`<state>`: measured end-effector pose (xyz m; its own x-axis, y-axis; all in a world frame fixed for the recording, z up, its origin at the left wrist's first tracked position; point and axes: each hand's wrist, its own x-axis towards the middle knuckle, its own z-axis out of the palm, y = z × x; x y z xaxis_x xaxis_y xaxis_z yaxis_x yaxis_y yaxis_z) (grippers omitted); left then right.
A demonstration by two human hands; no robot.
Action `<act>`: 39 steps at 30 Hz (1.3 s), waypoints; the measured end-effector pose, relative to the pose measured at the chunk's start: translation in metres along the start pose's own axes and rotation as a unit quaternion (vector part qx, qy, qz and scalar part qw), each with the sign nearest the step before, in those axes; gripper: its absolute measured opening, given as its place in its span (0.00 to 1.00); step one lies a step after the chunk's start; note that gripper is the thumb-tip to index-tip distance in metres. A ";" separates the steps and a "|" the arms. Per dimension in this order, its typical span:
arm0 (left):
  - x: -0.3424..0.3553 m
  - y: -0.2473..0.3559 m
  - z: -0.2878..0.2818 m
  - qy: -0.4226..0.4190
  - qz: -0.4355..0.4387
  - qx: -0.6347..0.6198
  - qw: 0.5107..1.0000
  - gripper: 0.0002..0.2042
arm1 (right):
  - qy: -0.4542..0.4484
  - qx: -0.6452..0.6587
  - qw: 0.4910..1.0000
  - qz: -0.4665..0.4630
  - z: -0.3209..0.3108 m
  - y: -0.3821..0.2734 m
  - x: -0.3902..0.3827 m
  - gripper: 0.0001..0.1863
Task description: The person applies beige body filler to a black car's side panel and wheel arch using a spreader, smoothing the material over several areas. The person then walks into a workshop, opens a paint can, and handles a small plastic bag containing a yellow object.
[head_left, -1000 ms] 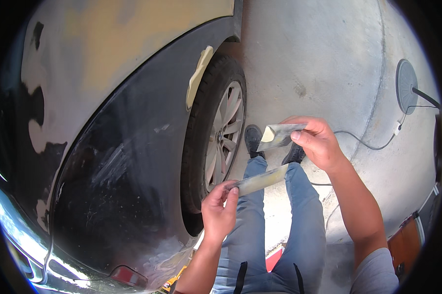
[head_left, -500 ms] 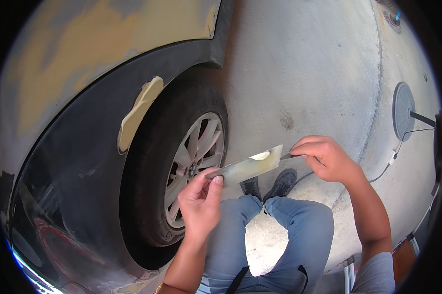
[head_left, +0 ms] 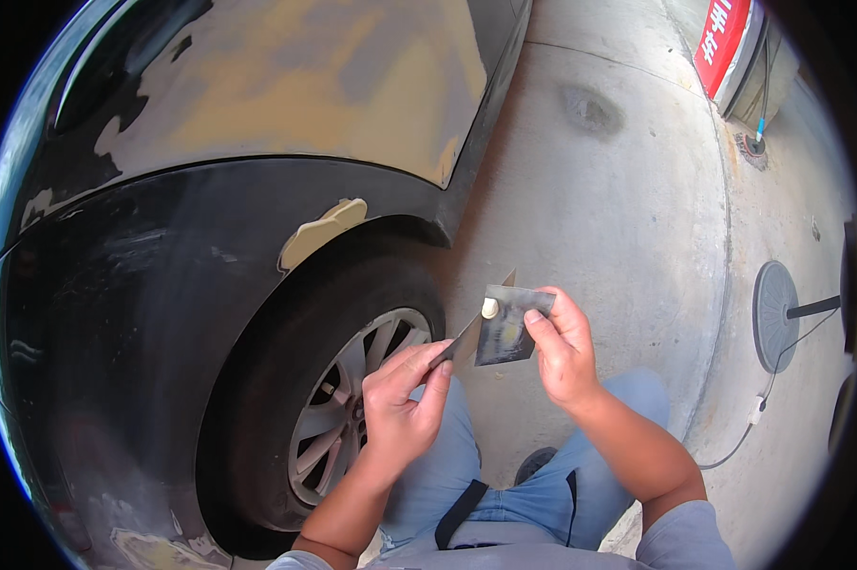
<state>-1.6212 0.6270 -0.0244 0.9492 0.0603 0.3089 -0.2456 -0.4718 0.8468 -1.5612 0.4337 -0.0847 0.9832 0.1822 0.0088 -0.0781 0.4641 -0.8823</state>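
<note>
My left hand (head_left: 402,401) pinches a thin putty spreader (head_left: 455,346), which is turned nearly edge-on. Between the thumb and fingers of my right hand (head_left: 568,359) is a dark, flat putty spreader (head_left: 512,340), its broad face showing with pale smears. A cream-coloured dab of putty (head_left: 489,308) sits at this spreader's left edge, where the two blades meet or overlap; I cannot tell which blade carries it. Ahead and to the left, a thick cream patch of putty (head_left: 322,234) lies on the dark car fender (head_left: 143,285), just above the wheel arch.
The car's wheel (head_left: 338,408) stands close to my left forearm. Beyond the fender is a sanded, yellowish-grey panel (head_left: 324,85). On the concrete floor (head_left: 628,209) at the right stand a round grey base with a pole (head_left: 775,313) and a cable (head_left: 733,451). A red sign (head_left: 723,43) is at the far right.
My right hand has turned its spreader broad side into view, and the left one has swung from face-on to edge-on. The view has shifted, showing more of the car and floor ahead.
</note>
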 end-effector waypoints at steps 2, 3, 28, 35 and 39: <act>-0.003 0.008 -0.012 -0.001 -0.023 -0.005 1.000 0.12 | -0.005 -0.015 1.000 0.004 0.023 -0.008 -0.008 0.10; -0.008 0.013 -0.022 0.004 -0.031 0.029 0.999 0.12 | -0.007 -0.001 1.000 0.001 0.032 -0.014 -0.012 0.10; -0.128 0.023 -0.171 0.119 -0.046 0.194 0.973 0.11 | 0.197 -0.100 0.972 -0.081 0.147 0.049 0.109 0.17; -0.129 0.021 -0.161 0.085 -0.113 0.152 0.978 0.10 | 0.181 -0.210 0.942 -0.188 0.156 0.051 0.112 0.18; -0.131 0.013 -0.154 0.070 -0.183 0.080 0.977 0.10 | 0.162 -0.216 0.941 -0.205 0.166 0.043 0.103 0.20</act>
<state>-1.7796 0.7483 0.0129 0.9286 0.3655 0.0637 0.1502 -0.5273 0.8363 -1.4908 0.6164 -0.0433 0.9201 -0.2421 0.3078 0.3241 0.0300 -0.9455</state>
